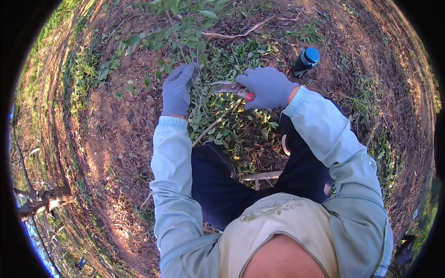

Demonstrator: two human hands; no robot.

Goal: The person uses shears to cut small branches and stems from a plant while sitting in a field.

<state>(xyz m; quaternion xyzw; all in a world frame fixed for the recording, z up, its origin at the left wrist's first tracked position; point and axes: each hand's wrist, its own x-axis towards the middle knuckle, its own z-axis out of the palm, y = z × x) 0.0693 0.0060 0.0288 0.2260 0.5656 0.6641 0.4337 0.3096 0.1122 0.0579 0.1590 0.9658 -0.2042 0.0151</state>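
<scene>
My left hand [178, 88], in a grey-blue knit glove, grips a thin leafy branch [180, 43] whose green leaves spread beyond it. In my right hand [267, 87], gloved alike, is a pair of pruning shears [226, 87] with a red handle. Their metal blades point left towards the branch's lower stems [200, 95], with a small gap between; the blades look slightly parted. Beneath both hands lies a heap of cut leafy twigs [226, 128]. The fingertips of my left hand are partly hidden behind the glove's back.
A dark bottle with a blue lid [308, 59] stands on the soil beyond my right hand. A bare stick [212, 128] slants across the leaf heap near my left shoe [220, 158]. Part of a low seat frame [262, 176] shows between my legs. A tree trunk [48, 201] is far left.
</scene>
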